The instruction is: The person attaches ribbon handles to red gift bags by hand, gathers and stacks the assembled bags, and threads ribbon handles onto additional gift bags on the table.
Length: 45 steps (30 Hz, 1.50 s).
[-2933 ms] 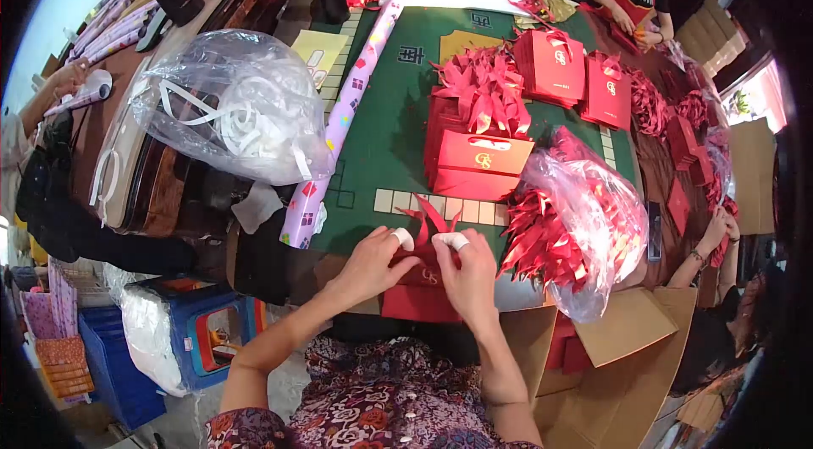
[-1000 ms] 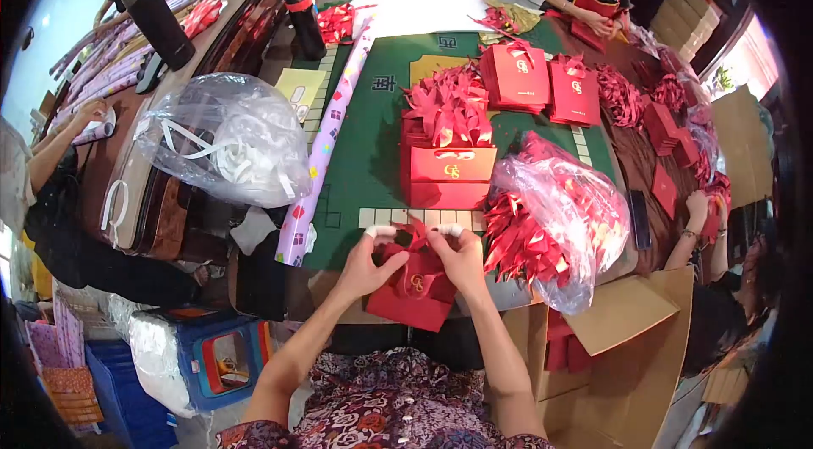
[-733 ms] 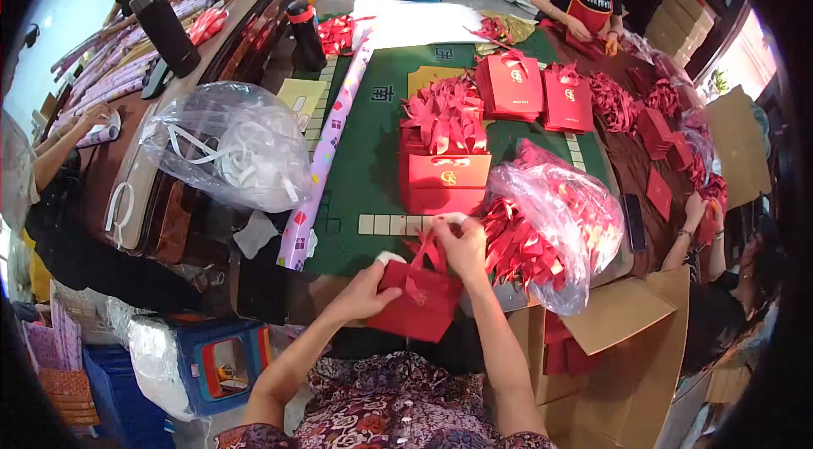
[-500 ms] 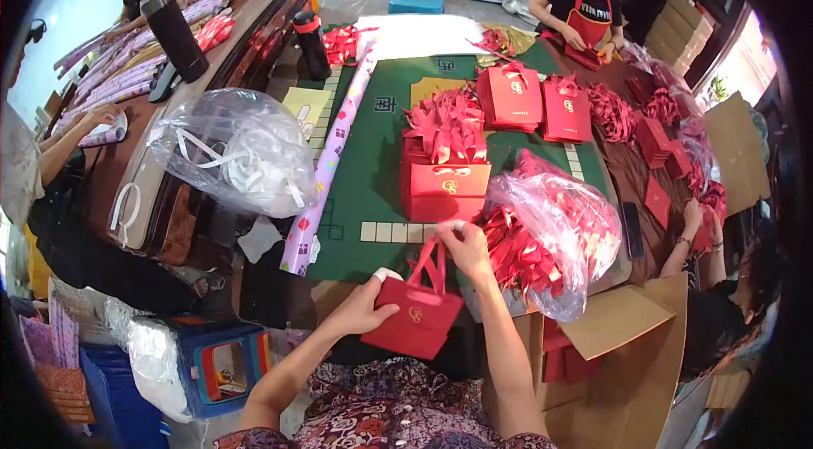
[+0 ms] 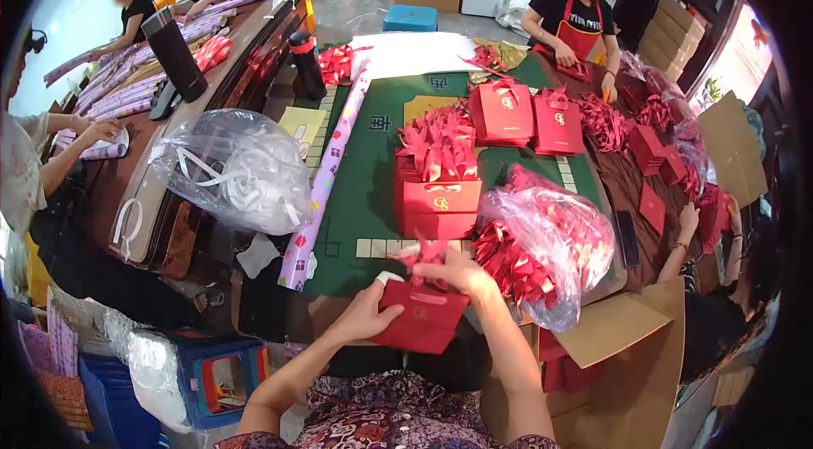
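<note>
Low in the middle, a small red paper bag [image 5: 421, 319] with a gold logo hangs at the table's near edge. My left hand [image 5: 369, 310] grips its upper left corner, thumb on the front. At the bag's top is my right hand [image 5: 457, 273], blurred, beside the red ribbon handles [image 5: 423, 256]; whether its fingers close on them is unclear. White wrapping covers a left fingertip. Beyond stands a row of red bags [image 5: 439, 202] topped with ribbons. To the right lies a clear plastic bag of red ribbons [image 5: 546, 250].
A patterned roll [image 5: 330, 170] and a plastic bag of white cord [image 5: 241, 174] lie to the left. More red bags [image 5: 506, 115] stand farther back. An open carton [image 5: 627, 326] is at the near right. Co-workers' hands are at both sides and the back right.
My right hand has come down from the raised ribbon handles to the bag's top, and the handles are now bunched and blurred. My left hand still holds the bag. The whole view has shifted.
</note>
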{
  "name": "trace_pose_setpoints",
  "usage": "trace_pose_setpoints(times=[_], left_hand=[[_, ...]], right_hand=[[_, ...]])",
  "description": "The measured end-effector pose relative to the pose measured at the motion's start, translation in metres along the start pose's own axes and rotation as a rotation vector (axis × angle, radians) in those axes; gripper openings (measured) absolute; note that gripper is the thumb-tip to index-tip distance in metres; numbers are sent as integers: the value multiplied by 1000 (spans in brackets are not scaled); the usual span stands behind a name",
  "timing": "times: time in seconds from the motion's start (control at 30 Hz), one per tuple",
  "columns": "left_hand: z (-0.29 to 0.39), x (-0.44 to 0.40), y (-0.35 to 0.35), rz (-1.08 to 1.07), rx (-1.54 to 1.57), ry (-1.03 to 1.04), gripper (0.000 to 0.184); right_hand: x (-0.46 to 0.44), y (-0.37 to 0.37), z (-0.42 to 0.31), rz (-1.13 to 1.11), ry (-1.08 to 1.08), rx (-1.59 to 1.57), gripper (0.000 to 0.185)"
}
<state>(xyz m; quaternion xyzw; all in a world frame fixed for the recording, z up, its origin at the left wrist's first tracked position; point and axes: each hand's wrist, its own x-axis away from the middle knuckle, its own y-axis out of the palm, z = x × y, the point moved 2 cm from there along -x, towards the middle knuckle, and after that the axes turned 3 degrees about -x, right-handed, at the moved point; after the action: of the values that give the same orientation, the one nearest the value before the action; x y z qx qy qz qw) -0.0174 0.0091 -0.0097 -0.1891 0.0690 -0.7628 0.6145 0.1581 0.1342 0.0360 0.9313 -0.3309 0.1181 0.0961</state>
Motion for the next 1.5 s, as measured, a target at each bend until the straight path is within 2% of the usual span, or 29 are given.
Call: trace_pose_setpoints(times=[0.1, 0.13, 0.2, 0.27, 0.3, 0.33, 0.43, 0.5, 0.53, 0.6, 0.63, 0.67, 0.73, 0.77, 0.8, 0.87, 0.9, 1.0, 1.07, 1.13, 1.3, 1.4, 1.47, 1.5], left_hand=[[10, -30, -9, 158, 135, 144, 38], [21, -39, -15, 211, 31, 190, 37], [22, -72, -18, 274, 176, 270, 37], [23, -101, -28, 327, 65, 265, 38], [24, -112, -29, 337, 86, 311, 38], [21, -123, -30, 330, 78, 316, 38], [7, -148, -28, 392, 63, 319, 42], [3, -148, -28, 547, -62, 200, 54], [-1, -148, -26, 551, -63, 214, 54], [-5, -145, -24, 766, -201, 347, 65], [8, -138, -23, 754, -176, 291, 79], [9, -141, -23, 756, -174, 302, 79], [2, -145, -24, 877, -341, 334, 97], [-13, -156, -24, 816, -258, 325, 113], [-18, -161, -25, 818, -258, 332, 113], [-31, -173, -28, 672, -71, 270, 122], [-34, -180, -31, 573, 46, 245, 128], [-41, -192, -37, 548, -7, 238, 126], [-45, -201, -41, 575, -71, 281, 129], [-40, -206, -46, 385, 218, 259, 132], [-40, -219, -50, 453, 175, 272, 120], [-30, -215, -50, 476, 249, 301, 110], [-29, -217, -50, 435, 411, 204, 104], [-35, -221, -50, 432, 408, 206, 104]], right_hand=[[-13, -13, -30, 121, -124, -66, 23], [-17, -22, -40, 162, -121, -49, 21], [-43, -43, -44, 226, -558, -37, 20], [-52, -66, -55, 439, -600, 74, 22], [-47, -70, -67, 616, -467, 243, 28], [-43, -71, -71, 658, -593, 205, 37], [-25, -72, -62, 915, -642, 392, 48], [-10, -68, -44, 1057, -646, 529, 49], [-1, -65, -30, 1076, -665, 626, 49], [8, -57, 2, 1064, -663, 654, 52], [12, -50, 11, 1042, -581, 592, 55], [14, -46, 18, 1004, -537, 685, 69], [4, -44, 33, 992, -422, 676, 84], [-3, -49, 39, 931, -378, 692, 92], [-11, -51, 42, 918, -342, 725, 92], [-25, -59, 46, 862, -363, 690, 93], [-32, -59, 44, 907, -423, 819, 90], [-45, -62, 45, 923, -345, 669, 86], [-57, -65, 57, 984, -480, 753, 83], [-62, -67, 56, 958, -410, 673, 81], [-75, -74, 54, 930, -298, 611, 84], [-85, -79, 58, 906, -313, 572, 85], [-88, -79, 58, 912, -357, 565, 85], [-86, -78, 51, 901, -293, 522, 85]])
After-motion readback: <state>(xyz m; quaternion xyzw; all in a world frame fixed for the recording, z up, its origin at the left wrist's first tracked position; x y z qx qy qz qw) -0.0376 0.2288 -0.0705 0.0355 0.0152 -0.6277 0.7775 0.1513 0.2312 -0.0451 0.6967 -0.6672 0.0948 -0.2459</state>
